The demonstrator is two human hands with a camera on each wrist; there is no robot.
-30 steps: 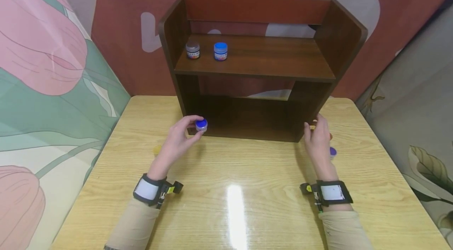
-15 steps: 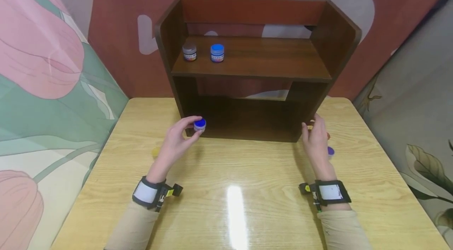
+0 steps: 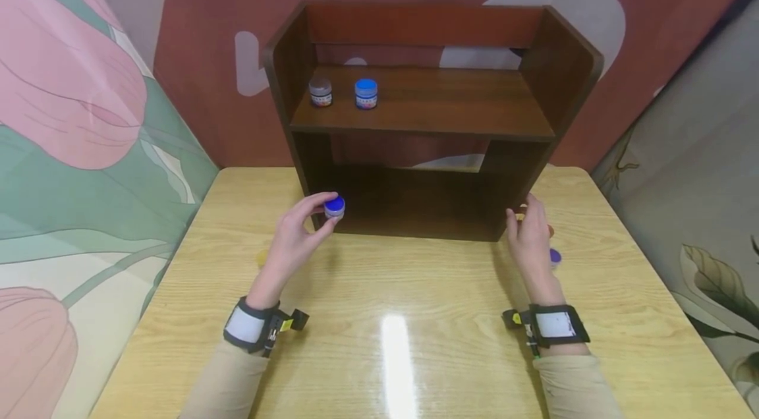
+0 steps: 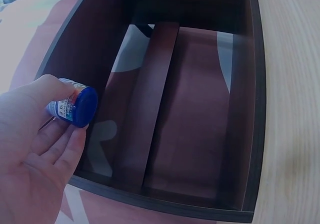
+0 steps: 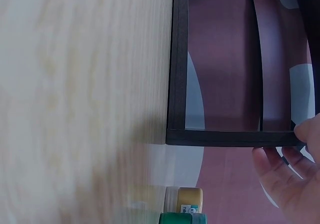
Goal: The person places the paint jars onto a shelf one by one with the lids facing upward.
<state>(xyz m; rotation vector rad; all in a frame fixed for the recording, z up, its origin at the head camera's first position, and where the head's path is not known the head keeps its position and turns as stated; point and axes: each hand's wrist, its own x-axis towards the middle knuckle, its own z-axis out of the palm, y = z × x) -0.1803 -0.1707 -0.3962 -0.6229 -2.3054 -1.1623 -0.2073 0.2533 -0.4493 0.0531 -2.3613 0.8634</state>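
Observation:
My left hand (image 3: 292, 238) pinches a small paint jar (image 3: 335, 207) with a dark blue lid between thumb and fingers. It holds the jar in front of the lower left part of a dark brown wooden shelf (image 3: 427, 132). In the left wrist view the jar (image 4: 84, 107) is tipped sideways, its printed label partly under the thumb. My right hand (image 3: 530, 241) grips the shelf's right side panel near the front edge. The right wrist view has the thumb at that panel (image 5: 230, 138) and the fingers along its outer face.
A jar with a greyish-brown lid (image 3: 321, 92) and a light blue jar (image 3: 366, 95) stand on the upper shelf board. Right of the shelf are a purple-lidded jar (image 3: 555, 256), a yellow-ochre jar (image 5: 190, 201) and a green-lidded jar (image 5: 182, 218). Something yellow (image 3: 261, 257) shows behind the left wrist.
Both hands stay almost in place, the left still holding the blue-lidded jar and the right still at the side panel. The head view has shifted slightly.

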